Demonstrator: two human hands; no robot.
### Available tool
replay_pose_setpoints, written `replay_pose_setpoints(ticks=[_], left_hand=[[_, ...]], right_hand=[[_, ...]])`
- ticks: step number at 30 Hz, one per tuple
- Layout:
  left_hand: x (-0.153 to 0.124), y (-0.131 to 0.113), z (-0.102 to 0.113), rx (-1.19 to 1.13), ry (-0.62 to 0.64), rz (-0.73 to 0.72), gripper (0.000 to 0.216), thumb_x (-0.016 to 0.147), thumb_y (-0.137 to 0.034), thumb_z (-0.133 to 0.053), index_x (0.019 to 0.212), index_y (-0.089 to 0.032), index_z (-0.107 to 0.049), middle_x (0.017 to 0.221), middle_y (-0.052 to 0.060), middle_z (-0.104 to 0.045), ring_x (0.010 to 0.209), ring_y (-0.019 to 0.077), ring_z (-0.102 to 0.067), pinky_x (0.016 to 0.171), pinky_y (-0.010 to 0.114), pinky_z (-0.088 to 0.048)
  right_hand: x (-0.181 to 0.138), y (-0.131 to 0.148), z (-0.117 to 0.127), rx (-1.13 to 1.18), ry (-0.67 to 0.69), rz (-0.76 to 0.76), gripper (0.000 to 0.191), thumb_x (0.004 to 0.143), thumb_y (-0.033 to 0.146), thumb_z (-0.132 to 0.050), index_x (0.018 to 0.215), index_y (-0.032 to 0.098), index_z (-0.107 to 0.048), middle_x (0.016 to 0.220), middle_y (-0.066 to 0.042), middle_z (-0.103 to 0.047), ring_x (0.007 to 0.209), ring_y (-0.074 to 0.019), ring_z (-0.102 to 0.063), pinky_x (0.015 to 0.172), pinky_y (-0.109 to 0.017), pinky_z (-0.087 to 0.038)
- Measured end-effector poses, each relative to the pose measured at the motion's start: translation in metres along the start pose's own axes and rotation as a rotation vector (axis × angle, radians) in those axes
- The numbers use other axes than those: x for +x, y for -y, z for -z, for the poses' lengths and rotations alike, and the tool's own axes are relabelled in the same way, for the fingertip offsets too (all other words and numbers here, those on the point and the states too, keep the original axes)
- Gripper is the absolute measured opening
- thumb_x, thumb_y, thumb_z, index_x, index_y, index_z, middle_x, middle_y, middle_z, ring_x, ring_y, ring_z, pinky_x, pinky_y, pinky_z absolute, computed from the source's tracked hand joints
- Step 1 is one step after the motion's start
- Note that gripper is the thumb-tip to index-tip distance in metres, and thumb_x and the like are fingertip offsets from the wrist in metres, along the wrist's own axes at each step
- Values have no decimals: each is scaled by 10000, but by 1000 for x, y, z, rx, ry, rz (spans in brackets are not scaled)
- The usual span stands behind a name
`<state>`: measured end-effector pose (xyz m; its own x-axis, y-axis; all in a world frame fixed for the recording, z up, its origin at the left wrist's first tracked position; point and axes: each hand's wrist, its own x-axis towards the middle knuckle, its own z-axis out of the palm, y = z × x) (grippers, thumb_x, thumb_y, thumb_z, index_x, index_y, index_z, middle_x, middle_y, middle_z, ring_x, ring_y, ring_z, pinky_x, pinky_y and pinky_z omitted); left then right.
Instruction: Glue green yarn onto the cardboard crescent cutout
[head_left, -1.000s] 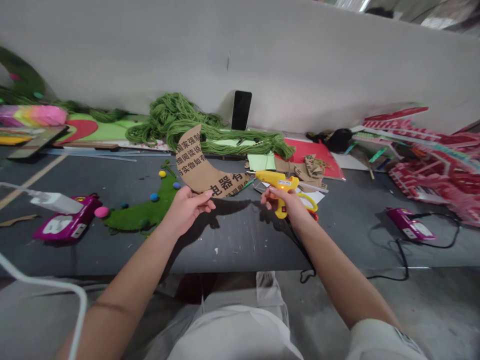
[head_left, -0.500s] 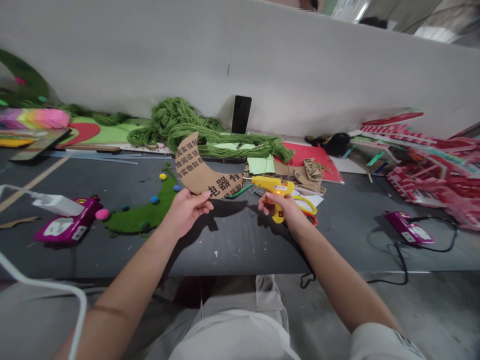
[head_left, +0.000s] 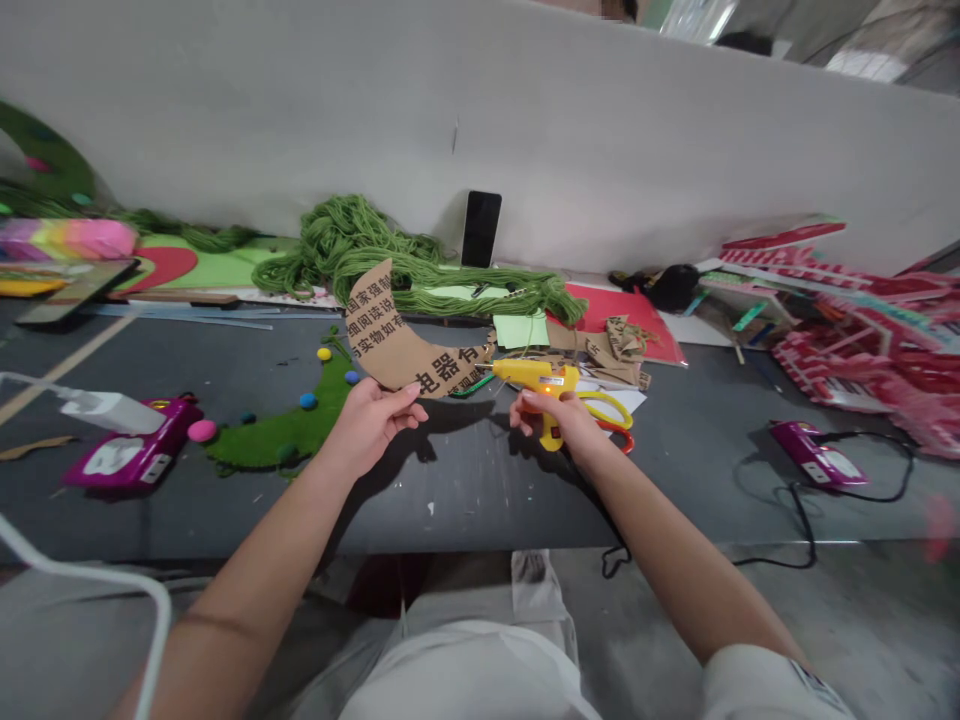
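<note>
My left hand (head_left: 381, 418) pinches the lower edge of a brown cardboard crescent (head_left: 409, 352) with dark printed characters, held up over the table. In my right hand (head_left: 556, 420) is a yellow hot glue gun (head_left: 534, 375), its nozzle pointing left at the right tip of the crescent. Whether nozzle and cardboard touch I cannot tell. Behind the right hand lie scissors (head_left: 613, 410) with yellow and red handles. Left of my left hand, a green yarn-covered crescent (head_left: 262, 440) with coloured pom-poms lies on the table.
Green yarn (head_left: 360, 245) is heaped along the wall, beside an upright phone (head_left: 481, 230). Purple power strips (head_left: 135, 445) stand at left and right, with a black cord hanging over the front edge. Cardboard scraps (head_left: 626, 340) and red paper lie behind the scissors. Pink-red pieces (head_left: 870, 330) pile up at right.
The glue gun in my right hand has shifted slightly left and down along the cardboard's right tip. The cardboard crescent has tilted very slightly; my left hand keeps its hold.
</note>
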<state>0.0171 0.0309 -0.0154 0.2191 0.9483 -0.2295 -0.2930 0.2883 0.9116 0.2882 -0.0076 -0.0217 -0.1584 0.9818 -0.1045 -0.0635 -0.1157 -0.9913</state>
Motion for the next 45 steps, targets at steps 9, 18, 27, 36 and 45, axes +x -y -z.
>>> replay_pose_setpoints(ticks=[9, 18, 27, 36, 45], left_hand=[[0, 3, 1, 44, 31, -40, 356, 734, -282, -826, 973, -105, -631, 709, 29, -670, 599, 114, -636, 512, 207, -497], [0, 3, -1, 22, 5, -77, 339, 726, -274, -824, 946, -136, -607, 764, 14, -654, 599, 109, -634, 513, 218, -502], [1, 0, -2, -5, -23, -124, 428, 757, -253, -760, 1148, -186, -599, 684, -20, -629, 513, 99, -588, 477, 206, -474], [8, 6, 1, 362, -215, -459, 385, 868, -357, -667, 1216, -194, -689, 690, 7, -653, 494, 100, -527, 452, 222, -472], [19, -3, 8, 487, -209, -417, 289, 871, -297, -658, 1111, -167, -753, 713, 30, -699, 496, 103, -531, 434, 217, -437]], right_hand=[[1, 5, 4, 27, -74, 4, 292, 813, 452, -684, 729, 174, -653, 729, -56, -687, 559, -128, -533, 564, -283, -424], [2, 3, 17, 37, -137, 51, 312, 810, 463, -694, 722, 173, -622, 712, -42, -670, 555, -123, -542, 530, -263, -389], [5, 3, 21, 95, -139, 32, 269, 803, 431, -706, 753, 174, -642, 700, -36, -665, 558, -121, -543, 537, -262, -401], [-7, 4, 25, -29, 255, -87, 332, 811, 484, -703, 726, 170, -632, 658, -42, -640, 615, -162, -581, 603, -295, -447], [-9, 7, 14, -179, 384, -136, 313, 837, 458, -697, 755, 157, -670, 730, -49, -666, 666, -157, -600, 687, -300, -485]])
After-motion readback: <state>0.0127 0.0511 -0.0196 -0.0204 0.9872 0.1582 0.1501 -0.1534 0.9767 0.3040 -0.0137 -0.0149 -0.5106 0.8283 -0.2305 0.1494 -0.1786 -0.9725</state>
